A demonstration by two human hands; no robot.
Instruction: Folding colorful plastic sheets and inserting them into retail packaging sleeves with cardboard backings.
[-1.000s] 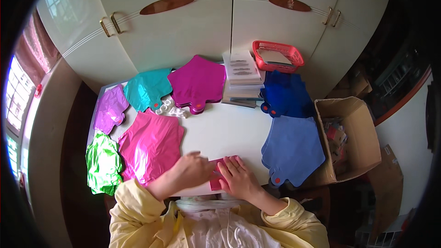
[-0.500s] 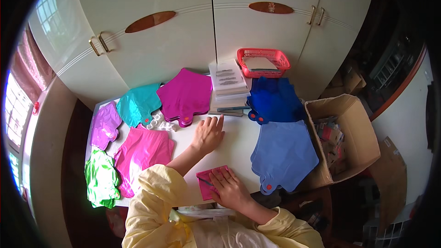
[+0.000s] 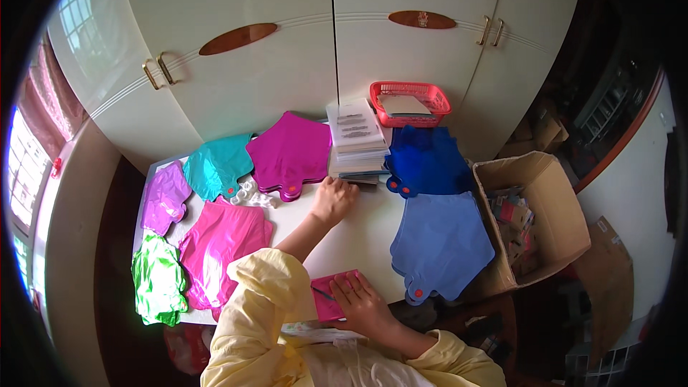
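Observation:
At the near edge of a stack of printed sheets [image 3: 356,123], my left hand [image 3: 335,202] reaches down with bent fingers. A thin dark flat piece [image 3: 366,180] sticks out beside those fingertips; what they grip is hidden. My right hand [image 3: 363,306] lies flat with fingers stretched out over a pink folded square [image 3: 324,308] at the table's near edge. A thin dark strip [image 3: 322,292] crosses the pink surface by my fingertips. Left of my left hand is a pile of magenta star-shaped foil balloons [image 3: 290,154], lying flat.
More flat balloons lie around the white table [image 3: 373,244]: teal [image 3: 215,165], purple [image 3: 165,197], green [image 3: 158,279], pink [image 3: 218,244], dark blue [image 3: 430,161] and light blue [image 3: 444,244]. A red basket [image 3: 435,120] stands behind, a cardboard box [image 3: 555,222] at right.
My left hand has moved away from me to the sheet stack, its fingers now bent down at the flat pieces. My right hand stays on the pink square.

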